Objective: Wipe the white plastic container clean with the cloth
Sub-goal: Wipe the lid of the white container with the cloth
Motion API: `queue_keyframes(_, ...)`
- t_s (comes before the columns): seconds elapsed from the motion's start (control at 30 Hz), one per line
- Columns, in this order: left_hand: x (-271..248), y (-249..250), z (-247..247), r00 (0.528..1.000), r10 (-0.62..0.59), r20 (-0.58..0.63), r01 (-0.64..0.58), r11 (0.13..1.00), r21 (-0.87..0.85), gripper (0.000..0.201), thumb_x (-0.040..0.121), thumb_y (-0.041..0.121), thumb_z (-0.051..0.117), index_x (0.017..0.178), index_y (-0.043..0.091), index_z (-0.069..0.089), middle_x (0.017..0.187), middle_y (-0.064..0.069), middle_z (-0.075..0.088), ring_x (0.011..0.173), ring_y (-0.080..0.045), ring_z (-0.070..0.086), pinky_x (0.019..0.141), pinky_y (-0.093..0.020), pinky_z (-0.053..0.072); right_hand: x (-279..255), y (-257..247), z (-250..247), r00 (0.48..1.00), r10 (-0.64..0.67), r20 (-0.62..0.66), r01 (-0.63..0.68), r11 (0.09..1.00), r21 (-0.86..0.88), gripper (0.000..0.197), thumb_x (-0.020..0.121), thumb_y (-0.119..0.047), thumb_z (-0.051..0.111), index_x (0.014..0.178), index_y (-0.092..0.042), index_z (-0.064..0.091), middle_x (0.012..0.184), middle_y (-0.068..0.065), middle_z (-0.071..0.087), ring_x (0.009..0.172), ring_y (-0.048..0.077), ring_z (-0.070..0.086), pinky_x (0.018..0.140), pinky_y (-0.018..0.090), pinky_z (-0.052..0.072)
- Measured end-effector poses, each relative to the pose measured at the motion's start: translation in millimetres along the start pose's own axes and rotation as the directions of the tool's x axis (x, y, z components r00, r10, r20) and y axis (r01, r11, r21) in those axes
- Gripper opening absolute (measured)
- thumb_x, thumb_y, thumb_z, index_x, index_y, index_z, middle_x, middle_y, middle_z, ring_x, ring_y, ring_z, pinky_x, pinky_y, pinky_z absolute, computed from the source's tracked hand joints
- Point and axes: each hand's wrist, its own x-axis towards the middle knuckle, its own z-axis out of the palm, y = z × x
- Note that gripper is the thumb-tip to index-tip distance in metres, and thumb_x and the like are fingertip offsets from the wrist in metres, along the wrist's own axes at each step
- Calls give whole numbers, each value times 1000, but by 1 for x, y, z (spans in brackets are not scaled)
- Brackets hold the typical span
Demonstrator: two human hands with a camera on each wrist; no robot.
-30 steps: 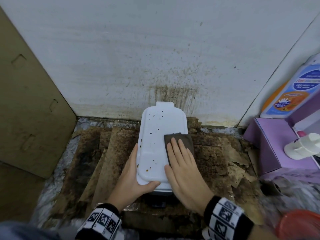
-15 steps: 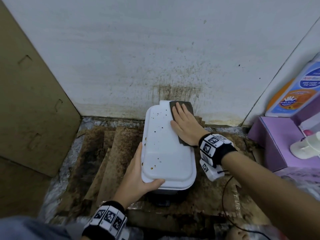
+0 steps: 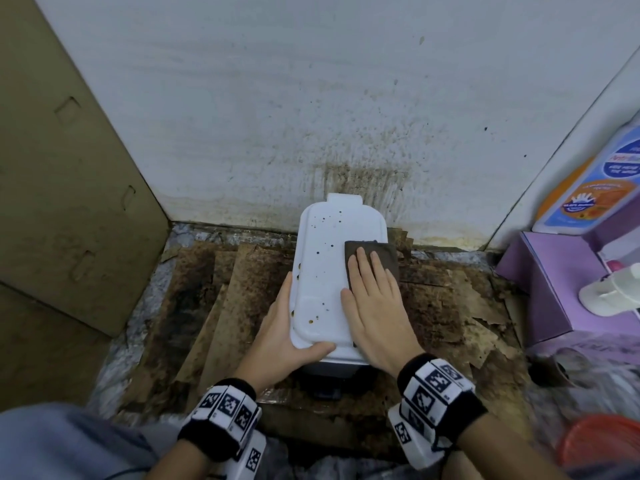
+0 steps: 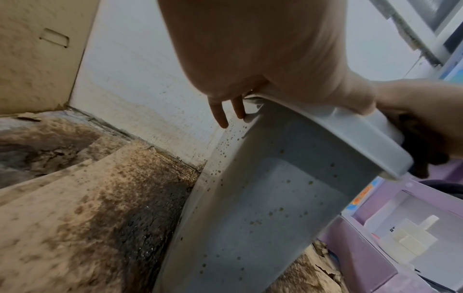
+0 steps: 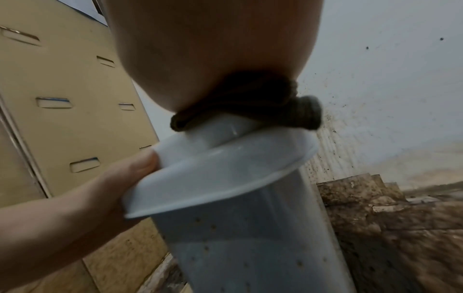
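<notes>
The white plastic container (image 3: 323, 271) stands upright on stained cardboard by the wall, its flat lid speckled with brown spots; its spotted side wall (image 4: 263, 208) shows in the left wrist view and its lid rim (image 5: 220, 178) in the right wrist view. My left hand (image 3: 287, 327) grips the lid's near left corner, thumb on top. My right hand (image 3: 372, 289) lies flat, fingers straight, pressing a dark brown cloth (image 3: 377, 252) on the lid's right side. The bunched cloth (image 5: 250, 107) sits under my palm.
Soiled cardboard sheets (image 3: 214, 306) cover the floor. A splattered white wall (image 3: 311, 116) is right behind the container. A cardboard panel (image 3: 62, 168) stands at left. A purple box (image 3: 554, 289), a white spray bottle (image 3: 609, 292) and a cleaner bottle (image 3: 588, 192) are at right; something red (image 3: 602, 441) lies bottom right.
My right hand pushed the cloth to the lid's far end, then drew it back toward me along the right side. The left hand kept its hold on the near left corner.
</notes>
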Motion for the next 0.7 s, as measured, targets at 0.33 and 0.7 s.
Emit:
queue_keyframes(0.33, 2, 7, -10, 991, 74, 108, -75, 997, 2, 146, 65, 47, 97, 161, 43, -12, 168, 30, 7, 155, 2, 16, 126, -47, 28, 9, -50, 12, 995, 66, -70, -75, 989, -131, 67, 103, -39, 10, 158, -2, 22, 166, 16, 19, 155, 31, 16, 125, 45, 20)
queue_keyframes(0.7, -2, 3, -17, 986, -32, 165, 5, 987, 163, 160, 58, 58, 96, 152, 46, -33, 138, 62, -16, 139, 28, -1, 125, -32, 20, 23, -78, 8, 1000, -9, 6, 7, 972, 236, 65, 106, -46, 10, 161, -12, 4, 169, 2, -6, 155, 14, -10, 126, 34, -2)
